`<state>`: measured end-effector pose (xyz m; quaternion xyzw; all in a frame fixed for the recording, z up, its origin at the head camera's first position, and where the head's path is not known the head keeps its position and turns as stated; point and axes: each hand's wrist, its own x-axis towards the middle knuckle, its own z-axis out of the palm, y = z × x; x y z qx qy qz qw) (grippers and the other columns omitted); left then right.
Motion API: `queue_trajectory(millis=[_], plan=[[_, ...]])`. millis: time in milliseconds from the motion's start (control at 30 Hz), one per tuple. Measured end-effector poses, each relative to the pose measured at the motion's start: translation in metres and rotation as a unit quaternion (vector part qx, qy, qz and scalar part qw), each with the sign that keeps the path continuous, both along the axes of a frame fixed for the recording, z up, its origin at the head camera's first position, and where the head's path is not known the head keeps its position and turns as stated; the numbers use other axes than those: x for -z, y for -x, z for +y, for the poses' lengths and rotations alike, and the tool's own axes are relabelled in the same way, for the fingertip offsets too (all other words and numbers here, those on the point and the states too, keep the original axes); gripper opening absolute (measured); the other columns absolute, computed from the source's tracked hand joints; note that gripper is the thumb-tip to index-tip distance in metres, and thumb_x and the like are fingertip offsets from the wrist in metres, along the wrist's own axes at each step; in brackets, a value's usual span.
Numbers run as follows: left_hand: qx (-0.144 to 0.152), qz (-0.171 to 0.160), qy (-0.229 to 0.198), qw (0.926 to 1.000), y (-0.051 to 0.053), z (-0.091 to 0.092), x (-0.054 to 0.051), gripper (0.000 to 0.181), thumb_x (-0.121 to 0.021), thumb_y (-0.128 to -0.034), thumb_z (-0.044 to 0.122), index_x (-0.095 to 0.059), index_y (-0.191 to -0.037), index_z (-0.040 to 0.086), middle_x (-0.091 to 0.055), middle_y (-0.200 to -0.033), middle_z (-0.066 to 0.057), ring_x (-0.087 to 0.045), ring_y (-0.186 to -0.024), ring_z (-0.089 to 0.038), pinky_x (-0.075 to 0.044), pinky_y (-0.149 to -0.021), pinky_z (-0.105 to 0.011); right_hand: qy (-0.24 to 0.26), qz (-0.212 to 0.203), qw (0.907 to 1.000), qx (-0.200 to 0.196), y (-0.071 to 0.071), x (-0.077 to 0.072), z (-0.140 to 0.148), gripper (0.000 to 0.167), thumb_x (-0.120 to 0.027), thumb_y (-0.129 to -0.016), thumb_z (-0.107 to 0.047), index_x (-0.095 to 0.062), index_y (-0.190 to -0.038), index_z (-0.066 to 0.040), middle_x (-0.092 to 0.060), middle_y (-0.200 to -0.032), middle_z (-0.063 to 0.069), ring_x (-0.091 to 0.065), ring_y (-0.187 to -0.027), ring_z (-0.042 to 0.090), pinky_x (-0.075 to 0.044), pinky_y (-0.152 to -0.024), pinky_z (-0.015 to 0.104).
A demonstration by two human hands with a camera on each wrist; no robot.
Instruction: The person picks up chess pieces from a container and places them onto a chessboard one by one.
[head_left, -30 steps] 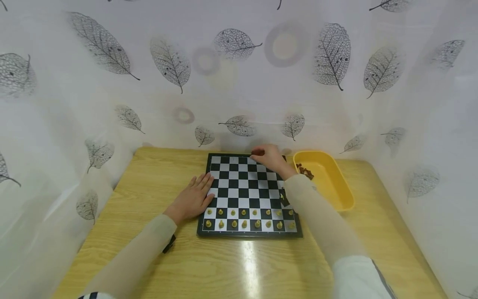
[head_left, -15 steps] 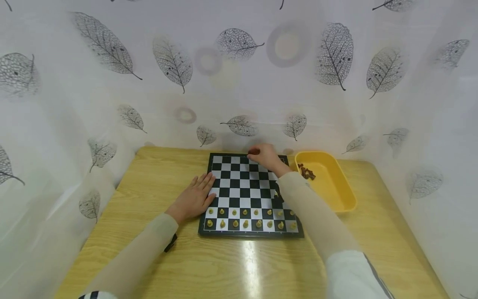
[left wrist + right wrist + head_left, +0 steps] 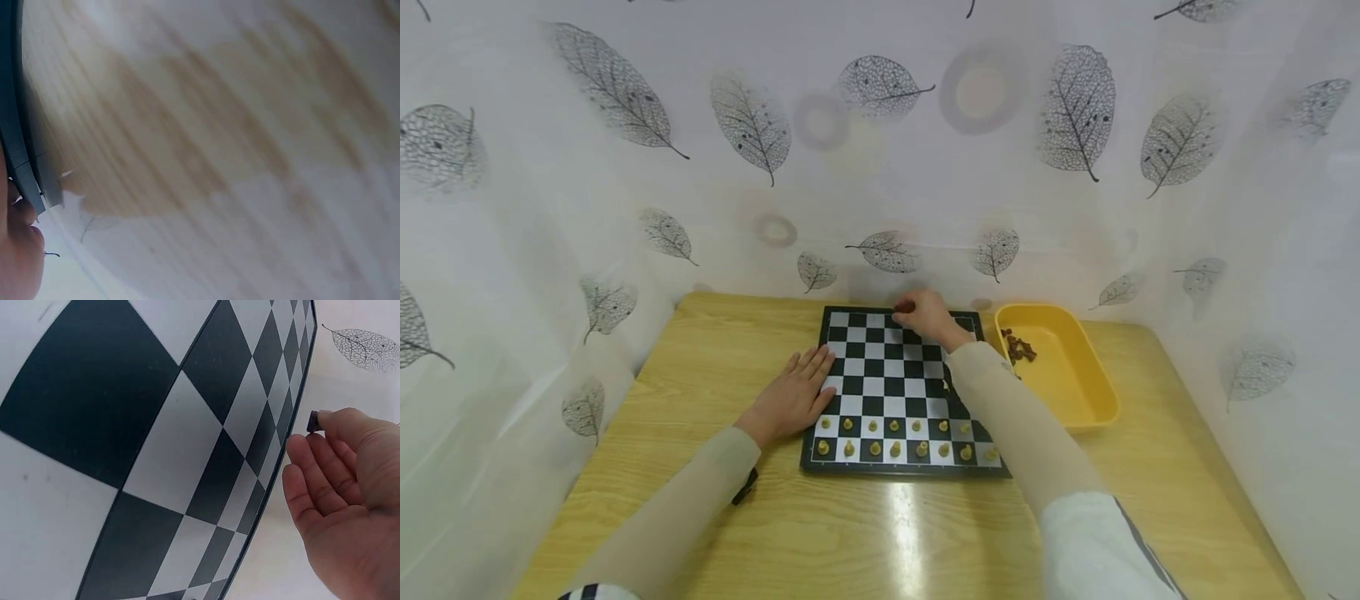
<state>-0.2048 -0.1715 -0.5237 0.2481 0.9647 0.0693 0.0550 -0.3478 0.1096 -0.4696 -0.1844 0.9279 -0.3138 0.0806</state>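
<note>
A black-and-white chessboard lies on the wooden table, with yellow chess pieces standing in two rows at its near end. My left hand rests flat with straight fingers over the board's left edge. At the far edge, my right hand pinches a small dark brown chess piece between thumb and fingertips. In the right wrist view that piece is just above the board's edge; whether it touches the board I cannot tell. The right forearm hides part of the board's right side.
To the right of the board stands a yellow tray with a small heap of brown chess pieces at its left side. A leaf-patterned white curtain borders the table at the back and sides.
My right hand has shifted slightly left along the far edge, its forearm uncovering more of the tray's brown pieces. My left hand stays in place on the board.
</note>
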Motion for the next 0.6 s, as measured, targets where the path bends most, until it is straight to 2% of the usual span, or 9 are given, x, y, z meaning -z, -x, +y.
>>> queue_trajectory(millis=[167, 367, 600], plan=[[0.002, 0.005, -0.001, 1.0000, 0.001, -0.001, 0.003, 0.069, -0.031, -0.1143, 0.044, -0.022, -0.167, 0.000, -0.017, -0.176, -0.017, -0.017, -0.164, -0.038, -0.014, -0.134, -0.055, -0.004, -0.003, 1.0000, 0.000, 0.001, 0.002, 0.000, 0.029, -0.070, -0.102, -0.017, -0.074, -0.124, 0.001, -0.075, -0.121, 0.019, -0.071, -0.110, 0.033, -0.061, -0.094, 0.044], [0.006, 0.011, -0.003, 0.9999, 0.002, -0.002, 0.000, 0.068, -0.033, -0.1141, 0.043, -0.024, -0.166, -0.001, -0.018, -0.176, -0.019, -0.018, -0.163, -0.039, -0.016, -0.133, -0.056, -0.001, 0.002, 1.0000, 0.007, 0.005, 0.007, -0.003, 0.030, -0.070, -0.101, -0.016, -0.074, -0.124, 0.001, -0.075, -0.121, 0.019, -0.071, -0.111, 0.033, -0.060, -0.095, 0.044], [0.011, 0.004, 0.002, 0.9999, 0.000, 0.000, -0.003, 0.069, -0.033, -0.1140, 0.042, -0.024, -0.166, -0.001, -0.018, -0.175, -0.020, -0.019, -0.163, -0.040, -0.016, -0.133, -0.057, 0.011, -0.001, 0.9999, 0.007, 0.003, 0.011, -0.002, 0.028, -0.070, -0.100, -0.015, -0.074, -0.123, 0.002, -0.075, -0.120, 0.019, -0.071, -0.110, 0.033, -0.060, -0.095, 0.044]])
